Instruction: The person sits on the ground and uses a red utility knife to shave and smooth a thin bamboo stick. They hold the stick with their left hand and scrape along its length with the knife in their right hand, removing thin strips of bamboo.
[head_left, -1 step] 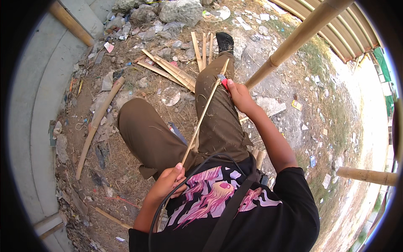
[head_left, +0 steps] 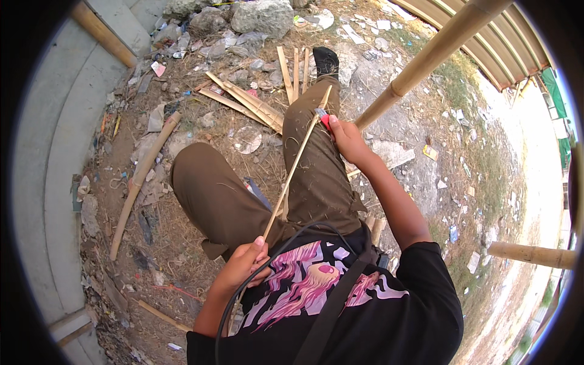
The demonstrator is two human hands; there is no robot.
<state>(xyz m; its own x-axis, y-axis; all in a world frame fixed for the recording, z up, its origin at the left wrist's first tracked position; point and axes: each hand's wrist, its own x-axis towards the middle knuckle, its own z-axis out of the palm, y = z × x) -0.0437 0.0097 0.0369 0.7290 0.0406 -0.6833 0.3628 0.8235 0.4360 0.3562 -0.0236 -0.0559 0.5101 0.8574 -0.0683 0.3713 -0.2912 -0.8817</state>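
Note:
My left hand [head_left: 246, 263] is closed around the lower part of a thin bamboo strip [head_left: 292, 172], close to my shirt. The strip slants up and away across my outstretched right leg [head_left: 310, 182]. Near the strip's far end, my right hand [head_left: 347, 138] grips a small knife with a red handle [head_left: 325, 120]. Its short metal blade lies against the strip; the exact contact is too small to make out. Fine pale shavings cling to my brown trousers. A black cable [head_left: 243, 280] passes over my left wrist area.
Split bamboo slats [head_left: 249, 104] lie beyond my knees, and a bamboo pole [head_left: 143, 182] rests on the ground at left. A thick bamboo post [head_left: 420, 64] slants in at upper right; another bamboo pole [head_left: 529, 254] juts in at right. Rocks [head_left: 261, 18] and litter surround me, beside a grey wall [head_left: 67, 121].

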